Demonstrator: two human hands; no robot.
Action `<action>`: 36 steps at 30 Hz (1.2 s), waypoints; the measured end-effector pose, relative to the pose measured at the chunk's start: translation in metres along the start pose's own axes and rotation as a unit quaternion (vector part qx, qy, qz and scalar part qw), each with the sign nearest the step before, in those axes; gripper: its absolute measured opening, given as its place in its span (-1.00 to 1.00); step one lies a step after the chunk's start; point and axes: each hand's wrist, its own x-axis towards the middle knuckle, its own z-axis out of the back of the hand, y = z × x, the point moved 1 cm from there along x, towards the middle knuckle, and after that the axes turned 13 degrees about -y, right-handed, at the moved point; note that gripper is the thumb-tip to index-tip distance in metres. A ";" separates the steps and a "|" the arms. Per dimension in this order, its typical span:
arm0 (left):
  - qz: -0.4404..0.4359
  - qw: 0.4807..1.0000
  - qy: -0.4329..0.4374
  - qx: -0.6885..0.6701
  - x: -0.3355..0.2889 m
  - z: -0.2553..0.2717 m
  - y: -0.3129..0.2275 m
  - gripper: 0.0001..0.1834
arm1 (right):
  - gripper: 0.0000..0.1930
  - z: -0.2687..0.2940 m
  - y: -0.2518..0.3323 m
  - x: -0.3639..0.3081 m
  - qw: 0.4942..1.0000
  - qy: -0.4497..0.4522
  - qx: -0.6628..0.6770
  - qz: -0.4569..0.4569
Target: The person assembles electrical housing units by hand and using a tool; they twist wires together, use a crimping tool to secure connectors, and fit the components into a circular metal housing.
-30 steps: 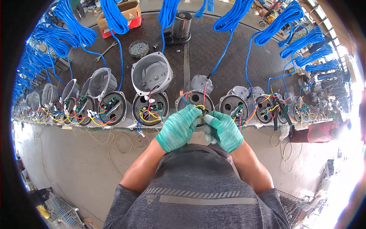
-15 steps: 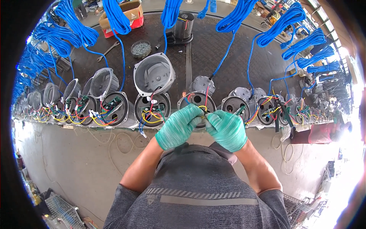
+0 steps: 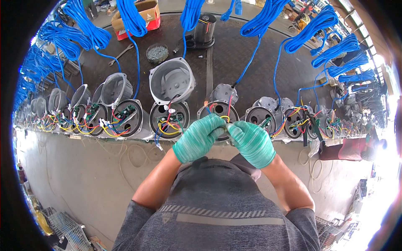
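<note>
Pinching yellow wire (image 3: 226, 117), left hand (image 3: 198, 139), right hand (image 3: 253, 144), printed carton (image 3: 152, 21) beyond

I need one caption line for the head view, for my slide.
Gloved left hand and right hand meet at wires by a round housing; blue cable coils beyond.

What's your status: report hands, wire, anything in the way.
Left hand and right hand close together at the yellow wire. Exact grip hidden. Blue cord beyond, clear of both hands.
</note>
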 end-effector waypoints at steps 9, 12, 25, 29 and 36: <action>-0.038 0.999 0.026 -0.002 -0.002 -0.001 0.002 -0.73 | -0.74 -0.005 0.021 0.010 0.757 0.086 0.321 -0.563; 0.002 0.999 0.020 -0.036 -0.004 0.003 -0.002 -0.73 | -0.72 0.007 0.029 0.008 0.798 0.043 0.293 -0.524; 0.048 0.998 -0.015 -0.030 0.007 -0.003 -0.007 -0.84 | -0.72 0.011 -0.028 0.032 0.989 0.134 0.041 0.045; 0.036 0.998 -0.045 0.024 0.007 -0.008 -0.011 -0.79 | -0.81 0.015 -0.023 0.035 0.969 0.148 0.132 -0.148; -0.143 0.973 -0.061 0.170 -0.017 -0.016 0.014 -0.64 | -0.78 0.005 -0.082 0.157 0.977 0.174 0.104 -0.068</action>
